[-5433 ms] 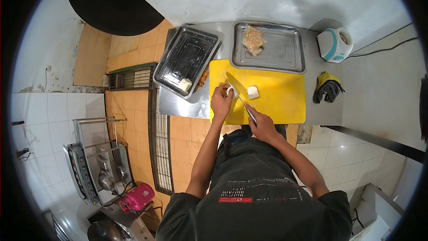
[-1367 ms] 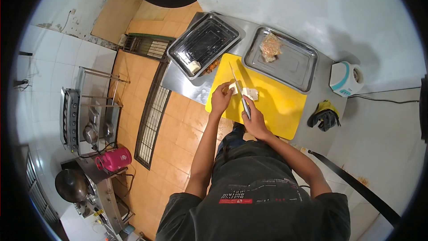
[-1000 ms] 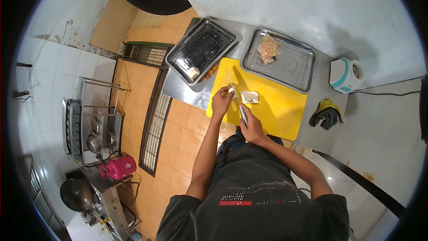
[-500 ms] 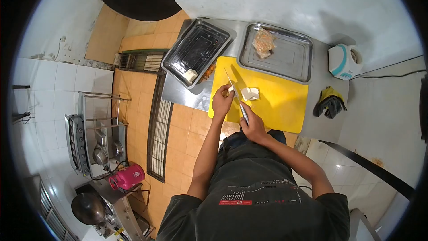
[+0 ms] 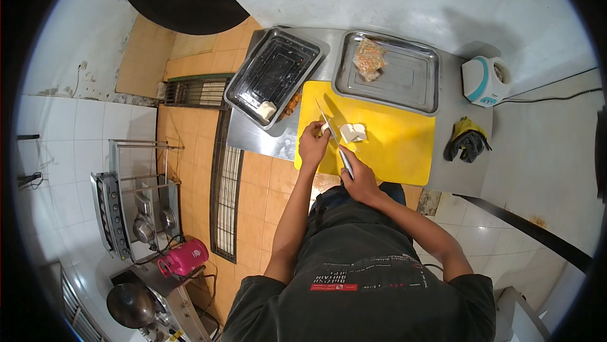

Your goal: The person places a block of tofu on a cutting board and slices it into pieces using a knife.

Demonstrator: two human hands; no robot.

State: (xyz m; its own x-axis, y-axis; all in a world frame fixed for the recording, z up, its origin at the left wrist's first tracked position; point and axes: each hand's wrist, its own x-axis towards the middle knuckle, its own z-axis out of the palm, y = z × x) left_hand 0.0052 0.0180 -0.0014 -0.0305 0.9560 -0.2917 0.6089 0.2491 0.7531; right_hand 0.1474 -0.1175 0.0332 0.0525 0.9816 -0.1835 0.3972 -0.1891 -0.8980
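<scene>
Right grip (image 5: 360, 180) holding knife (image 5: 333, 132), partly hiding handle. Left grip (image 5: 312, 146) pinching white piece (image 5: 325, 128), mostly covered. White chunks (image 5: 353, 132) lying right of left grip on yellow board (image 5: 398, 146). Beyond left grip, tray (image 5: 273, 73) partly hiding unclear orange bits (image 5: 291, 106).

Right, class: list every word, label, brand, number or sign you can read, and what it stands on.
"BRITAIN", probably: dark shirt; other white lettering there is blurred.
Red label, shirt: too small to read.
Pink cylinder: white mark too small to read.
White-and-teal appliance: panel marks too small to read.
</scene>
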